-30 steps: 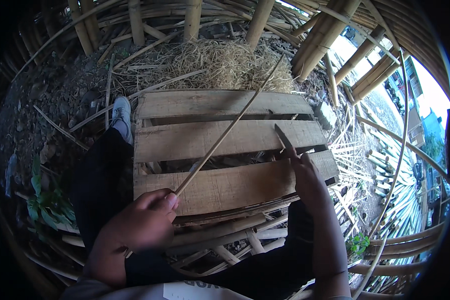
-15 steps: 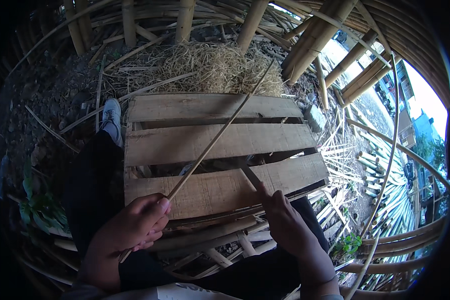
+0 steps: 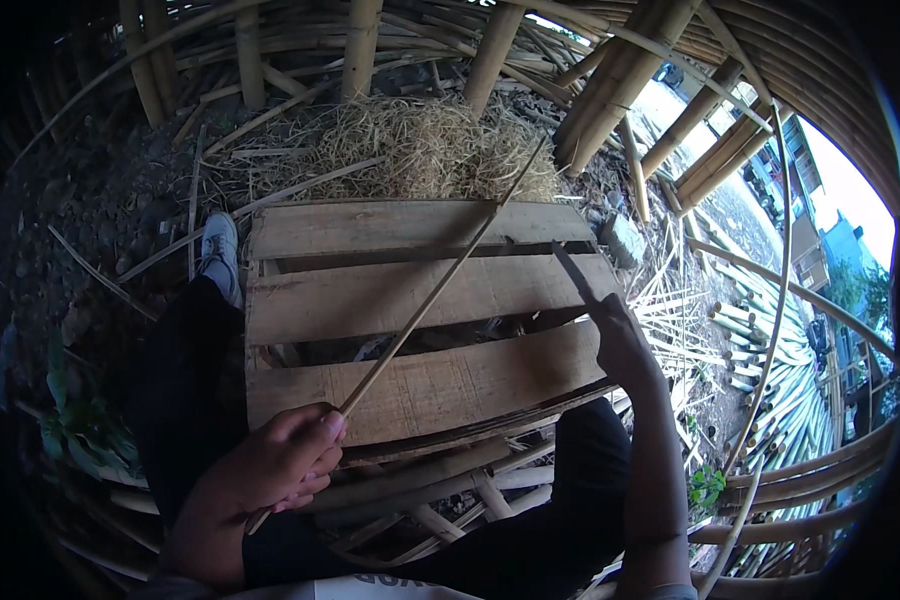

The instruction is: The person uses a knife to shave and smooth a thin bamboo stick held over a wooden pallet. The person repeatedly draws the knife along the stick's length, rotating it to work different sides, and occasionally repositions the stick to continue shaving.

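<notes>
Head view: holding a slender bamboo strip (image 3: 446, 278) pinched in the left hand (image 3: 288, 462), just off the near left corner of the slatted worktop (image 3: 430, 395), strip slanting beyond the far edge toward the straw (image 3: 420, 140). Also gripping a knife (image 3: 575, 273), right hand (image 3: 625, 350) wrapped around its handle at the right edge, blade apart from the strip. For good control — as a judgement — pinch the strip firmly, angle the cutting edge away from the left grip, use light, even pressure — and mind the legs below the near edge.
</notes>
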The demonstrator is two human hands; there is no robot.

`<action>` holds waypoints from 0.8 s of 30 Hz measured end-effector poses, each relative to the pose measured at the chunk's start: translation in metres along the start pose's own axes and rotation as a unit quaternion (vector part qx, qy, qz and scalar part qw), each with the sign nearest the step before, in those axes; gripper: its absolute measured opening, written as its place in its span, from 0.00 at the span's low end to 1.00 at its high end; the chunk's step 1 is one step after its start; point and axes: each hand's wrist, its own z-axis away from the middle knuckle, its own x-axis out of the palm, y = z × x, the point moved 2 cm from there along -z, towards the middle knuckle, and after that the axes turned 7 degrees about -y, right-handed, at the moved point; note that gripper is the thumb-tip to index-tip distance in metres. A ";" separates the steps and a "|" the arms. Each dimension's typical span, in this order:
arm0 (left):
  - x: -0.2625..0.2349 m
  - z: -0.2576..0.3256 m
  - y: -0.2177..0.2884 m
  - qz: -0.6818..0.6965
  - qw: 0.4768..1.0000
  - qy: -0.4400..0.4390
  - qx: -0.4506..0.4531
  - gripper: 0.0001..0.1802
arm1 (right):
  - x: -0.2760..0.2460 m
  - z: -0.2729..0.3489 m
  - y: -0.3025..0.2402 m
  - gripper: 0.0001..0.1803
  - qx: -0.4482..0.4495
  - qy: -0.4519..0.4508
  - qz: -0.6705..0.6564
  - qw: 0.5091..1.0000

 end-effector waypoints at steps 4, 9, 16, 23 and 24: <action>-0.002 -0.002 -0.001 0.006 1.000 -0.023 -0.007 0.17 | 0.008 0.000 -0.008 0.41 -0.114 0.030 -0.047 0.992; 0.005 -0.008 0.003 0.018 0.998 -0.053 -0.017 0.18 | 0.023 0.002 0.143 0.35 0.182 0.014 0.091 0.979; 0.011 -0.016 -0.014 0.086 0.992 -0.091 -0.015 0.20 | -0.016 -0.024 0.035 0.09 0.123 0.237 -0.069 0.961; 0.016 -0.036 -0.035 0.101 0.988 -0.115 -0.016 0.22 | -0.017 -0.019 -0.108 0.16 -0.043 0.075 -0.301 0.950; 0.017 -0.037 -0.035 0.105 0.986 -0.125 -0.016 0.22 | -0.015 -0.021 -0.117 0.18 -0.032 0.072 -0.285 0.955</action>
